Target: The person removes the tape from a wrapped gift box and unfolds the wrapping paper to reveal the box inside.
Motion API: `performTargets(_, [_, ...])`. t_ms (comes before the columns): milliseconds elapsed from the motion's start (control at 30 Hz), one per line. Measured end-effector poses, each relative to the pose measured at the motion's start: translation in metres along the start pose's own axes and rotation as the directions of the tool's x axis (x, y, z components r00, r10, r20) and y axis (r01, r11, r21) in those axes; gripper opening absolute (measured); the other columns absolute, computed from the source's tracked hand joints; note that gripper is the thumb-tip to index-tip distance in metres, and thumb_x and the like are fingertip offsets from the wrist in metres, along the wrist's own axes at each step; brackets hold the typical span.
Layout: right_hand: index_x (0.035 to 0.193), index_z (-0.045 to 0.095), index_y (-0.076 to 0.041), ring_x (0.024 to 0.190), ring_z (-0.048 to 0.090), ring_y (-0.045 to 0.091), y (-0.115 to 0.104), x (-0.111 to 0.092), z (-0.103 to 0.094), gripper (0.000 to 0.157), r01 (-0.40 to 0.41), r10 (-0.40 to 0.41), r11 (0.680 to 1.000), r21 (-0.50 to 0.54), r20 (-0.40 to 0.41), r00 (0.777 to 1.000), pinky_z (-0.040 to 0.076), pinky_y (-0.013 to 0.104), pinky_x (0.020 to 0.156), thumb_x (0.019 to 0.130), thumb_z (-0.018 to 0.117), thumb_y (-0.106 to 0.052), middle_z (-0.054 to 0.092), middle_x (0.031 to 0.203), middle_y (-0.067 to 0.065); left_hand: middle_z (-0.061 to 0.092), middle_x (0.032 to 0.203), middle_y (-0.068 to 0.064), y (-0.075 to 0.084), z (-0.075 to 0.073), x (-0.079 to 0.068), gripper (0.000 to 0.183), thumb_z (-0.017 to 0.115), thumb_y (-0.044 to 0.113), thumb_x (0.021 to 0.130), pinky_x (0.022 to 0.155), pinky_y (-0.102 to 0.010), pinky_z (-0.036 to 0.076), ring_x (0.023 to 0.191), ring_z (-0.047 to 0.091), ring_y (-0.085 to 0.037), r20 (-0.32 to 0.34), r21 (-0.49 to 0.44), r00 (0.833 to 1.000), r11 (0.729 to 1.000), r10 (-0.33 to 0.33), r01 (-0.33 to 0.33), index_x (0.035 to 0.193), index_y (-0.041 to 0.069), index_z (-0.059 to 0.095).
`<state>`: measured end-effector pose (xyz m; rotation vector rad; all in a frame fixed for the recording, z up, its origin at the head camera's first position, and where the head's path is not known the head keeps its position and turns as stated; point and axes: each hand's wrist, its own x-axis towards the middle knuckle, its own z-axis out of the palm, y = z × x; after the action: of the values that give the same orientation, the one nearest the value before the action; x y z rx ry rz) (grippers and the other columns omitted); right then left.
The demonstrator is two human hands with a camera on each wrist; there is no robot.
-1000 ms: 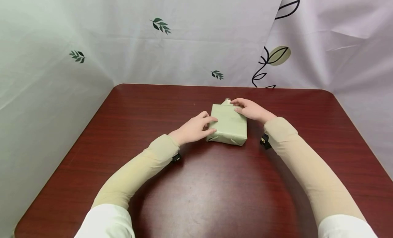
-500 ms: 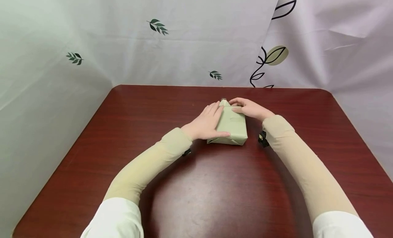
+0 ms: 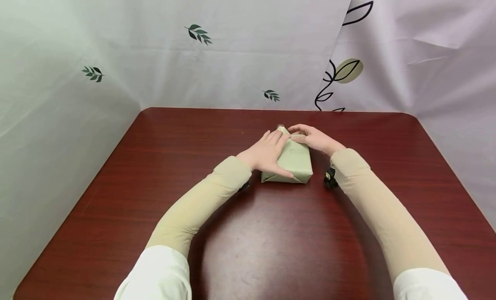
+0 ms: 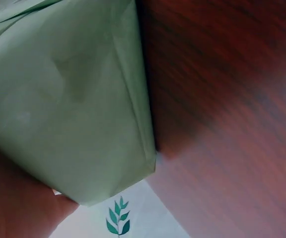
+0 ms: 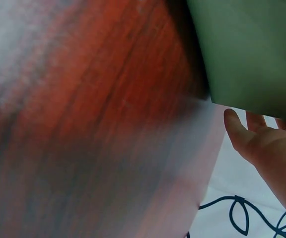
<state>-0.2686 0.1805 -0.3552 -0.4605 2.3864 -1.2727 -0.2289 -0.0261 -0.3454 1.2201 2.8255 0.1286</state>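
Note:
A box wrapped in pale green paper (image 3: 299,159) lies toward the back of the table. At its far end a pointed paper flap (image 3: 283,129) sticks out, with a small shiny piece at its tip that looks like tape. My left hand (image 3: 266,154) lies spread over the top and left side of the box, thumb along the near edge. My right hand (image 3: 317,139) holds the far right corner, thumb on top and fingers bent over the far edge beside the flap. The right wrist view shows these fingers (image 5: 236,130) behind the box edge.
The dark red wooden table (image 3: 286,231) has rounded far corners. White curtains (image 3: 240,54) with leaf prints stand behind it and at both sides. A black wrist device (image 3: 330,178) hangs under the right sleeve.
My left hand has moved right from the box's left edge onto its top, fingers spreading and reaching close to the right thumb. The right hand stays at the far corner.

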Motion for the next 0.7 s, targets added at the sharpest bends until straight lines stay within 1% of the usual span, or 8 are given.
performTargets(67, [0.142, 0.036, -0.001, 0.117, 0.049, 0.032, 0.002, -0.001, 0.001, 0.047, -0.015, 0.015, 1.000, 0.014, -0.014, 1.000, 0.039, 0.037, 0.094, 0.099, 0.047, -0.017, 0.049, 0.131, 0.024, 0.030, 0.145, -0.017, 0.001, 0.001, 0.000, 0.109, 0.064, 0.071, 0.069, 0.116, -0.047, 0.016, 0.140, 0.024, -0.029, -0.005, 0.004, 1.000, 1.000, -0.002, 0.002, 0.144, 0.005, 0.020])
performTargets(100, [0.142, 0.036, 0.000, 0.118, 0.049, 0.032, -0.002, -0.004, 0.002, 0.047, -0.025, 0.025, 0.999, 0.020, -0.017, 1.000, 0.039, 0.038, 0.095, 0.099, 0.047, -0.017, 0.048, 0.132, 0.024, 0.031, 0.144, -0.016, 0.001, 0.002, 0.000, 0.108, 0.064, 0.072, 0.069, 0.116, -0.047, 0.016, 0.139, 0.025, -0.028, -0.010, 0.007, 1.000, 1.000, -0.007, 0.007, 0.143, 0.005, 0.021])
performTargets(233, [0.141, 0.035, 0.000, 0.122, 0.047, 0.034, -0.002, -0.005, 0.001, 0.050, -0.065, 0.066, 0.998, 0.023, -0.047, 0.997, 0.037, 0.044, 0.100, 0.099, 0.049, -0.021, 0.046, 0.136, 0.024, 0.034, 0.141, -0.014, 0.000, 0.006, 0.003, 0.106, 0.062, 0.074, 0.069, 0.115, -0.044, 0.018, 0.136, 0.029, -0.026, -0.034, 0.034, 0.999, 0.999, -0.018, 0.019, 0.140, 0.005, 0.025])
performTargets(300, [0.142, 0.035, -0.001, 0.124, 0.044, 0.034, -0.003, -0.004, 0.001, 0.052, -0.094, 0.095, 0.995, 0.016, -0.062, 0.994, 0.035, 0.045, 0.102, 0.098, 0.050, -0.027, 0.043, 0.139, 0.023, 0.036, 0.138, -0.012, -0.001, 0.007, 0.004, 0.105, 0.061, 0.076, 0.068, 0.113, -0.042, 0.020, 0.132, 0.032, -0.026, -0.040, 0.049, 0.999, 0.998, -0.028, 0.030, 0.139, 0.006, 0.028])
performTargets(367, [0.141, 0.036, -0.003, 0.125, 0.042, 0.033, 0.001, 0.000, 0.003, 0.055, -0.126, 0.125, 0.992, -0.002, -0.086, 0.988, 0.034, 0.047, 0.103, 0.098, 0.050, -0.034, 0.041, 0.141, 0.020, 0.037, 0.134, -0.010, -0.003, 0.008, 0.005, 0.104, 0.060, 0.078, 0.067, 0.110, -0.041, 0.022, 0.129, 0.034, -0.027, -0.038, 0.062, 0.998, 0.997, -0.043, 0.045, 0.136, 0.007, 0.030])
performTargets(467, [0.141, 0.037, -0.005, 0.125, 0.041, 0.033, 0.001, -0.001, 0.005, 0.058, -0.163, 0.161, 0.987, -0.013, -0.116, 0.980, 0.032, 0.049, 0.104, 0.097, 0.049, -0.041, 0.040, 0.140, 0.020, 0.037, 0.130, -0.007, -0.005, 0.009, 0.005, 0.102, 0.060, 0.079, 0.065, 0.108, -0.041, 0.023, 0.126, 0.035, -0.027, -0.036, 0.057, 0.997, 0.996, -0.065, 0.067, 0.133, 0.008, 0.033])
performTargets(567, [0.140, 0.038, -0.005, 0.124, 0.041, 0.033, 0.001, -0.007, 0.004, 0.057, -0.174, 0.176, 0.984, 0.025, -0.156, 0.972, 0.032, 0.050, 0.104, 0.097, 0.047, -0.042, 0.042, 0.136, 0.020, 0.036, 0.132, -0.007, -0.005, 0.010, 0.005, 0.103, 0.061, 0.078, 0.065, 0.108, -0.041, 0.023, 0.127, 0.034, -0.027, -0.038, 0.034, 0.997, 0.997, -0.069, 0.071, 0.134, 0.008, 0.032])
performTargets(700, [0.137, 0.040, -0.004, 0.123, 0.042, 0.034, -0.003, -0.021, -0.003, 0.050, -0.154, 0.166, 0.986, 0.071, -0.228, 0.959, 0.032, 0.051, 0.104, 0.098, 0.048, -0.034, 0.044, 0.132, 0.020, 0.035, 0.137, -0.008, -0.001, 0.012, 0.009, 0.109, 0.061, 0.079, 0.064, 0.109, -0.041, 0.023, 0.129, 0.034, -0.028, -0.050, 0.034, 0.996, 0.997, -0.069, 0.071, 0.140, 0.007, 0.028])
